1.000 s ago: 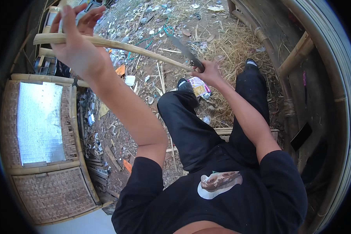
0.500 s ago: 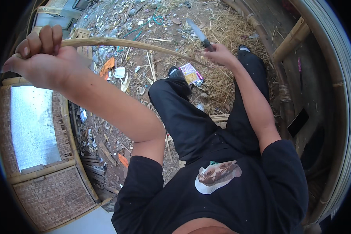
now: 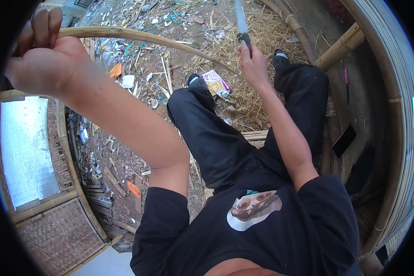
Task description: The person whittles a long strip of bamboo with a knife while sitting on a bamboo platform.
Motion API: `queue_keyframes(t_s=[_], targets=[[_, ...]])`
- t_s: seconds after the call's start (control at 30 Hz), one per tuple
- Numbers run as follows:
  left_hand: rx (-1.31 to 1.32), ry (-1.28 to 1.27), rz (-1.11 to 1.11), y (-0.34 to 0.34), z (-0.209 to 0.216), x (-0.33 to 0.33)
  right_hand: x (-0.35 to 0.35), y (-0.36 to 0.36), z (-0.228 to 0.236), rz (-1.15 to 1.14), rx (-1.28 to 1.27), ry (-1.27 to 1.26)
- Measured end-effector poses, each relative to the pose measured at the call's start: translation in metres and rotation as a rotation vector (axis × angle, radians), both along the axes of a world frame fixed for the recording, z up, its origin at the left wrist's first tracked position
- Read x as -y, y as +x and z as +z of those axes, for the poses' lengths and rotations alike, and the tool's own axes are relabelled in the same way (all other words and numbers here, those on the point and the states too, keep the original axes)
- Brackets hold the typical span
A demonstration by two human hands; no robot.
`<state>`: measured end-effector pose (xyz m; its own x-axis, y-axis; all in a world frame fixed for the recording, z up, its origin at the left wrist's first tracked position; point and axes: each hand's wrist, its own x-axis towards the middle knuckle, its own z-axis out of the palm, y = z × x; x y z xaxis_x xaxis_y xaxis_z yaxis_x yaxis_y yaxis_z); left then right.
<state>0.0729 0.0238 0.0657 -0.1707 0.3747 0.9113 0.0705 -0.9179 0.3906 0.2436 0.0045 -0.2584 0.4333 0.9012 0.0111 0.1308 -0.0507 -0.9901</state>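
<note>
My left hand point(image 3: 50, 55) is raised at the upper left, fingers closed round one end of a long bamboo strip point(image 3: 124, 33). The strip arcs out to the right and thins toward its far tip, which hangs just left of my right hand. In my right hand point(image 3: 254, 69) is a knife point(image 3: 240, 20) with a dark handle, its pale blade pointing away from me and running up to the picture's edge. Blade and strip are apart.
Shavings and straw point(image 3: 248, 99) cover the ground between my feet, beside a colourful packet point(image 3: 215, 83). Litter lies farther left. A dark phone point(image 3: 344, 140) rests on the wooden surface at right, near bamboo poles point(image 3: 340, 46). Woven bamboo panels point(image 3: 60, 234) stand at left.
My right hand has turned the knife more upright and moved it slightly away from me, off the strip's tip. My left hand, still gripping the strip, has shifted a little up and left.
</note>
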Motion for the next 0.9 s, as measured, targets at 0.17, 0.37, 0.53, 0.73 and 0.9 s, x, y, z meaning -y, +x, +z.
queue_keyframes(t_s=[0.17,0.37,0.53,0.73,0.9], targets=[[0.020,-0.020,-0.116,-0.017,0.004,-0.003,0.019,-0.033,-0.043,-0.211,-0.319,0.202],[-0.004,-0.082,-0.312,-0.042,0.006,0.008,0.029,-0.027,-0.114,0.098,-1.132,-0.497],[0.120,-0.053,-0.915,-0.089,0.004,0.098,0.006,-0.044,-0.093,0.167,-1.245,-0.645],[0.043,0.312,-1.078,-0.087,0.028,0.180,-0.037,-0.054,-0.042,0.367,-1.248,-0.443],[0.177,0.266,-0.609,-0.111,0.005,0.212,-0.087,-0.023,0.011,0.473,-1.208,-0.270]])
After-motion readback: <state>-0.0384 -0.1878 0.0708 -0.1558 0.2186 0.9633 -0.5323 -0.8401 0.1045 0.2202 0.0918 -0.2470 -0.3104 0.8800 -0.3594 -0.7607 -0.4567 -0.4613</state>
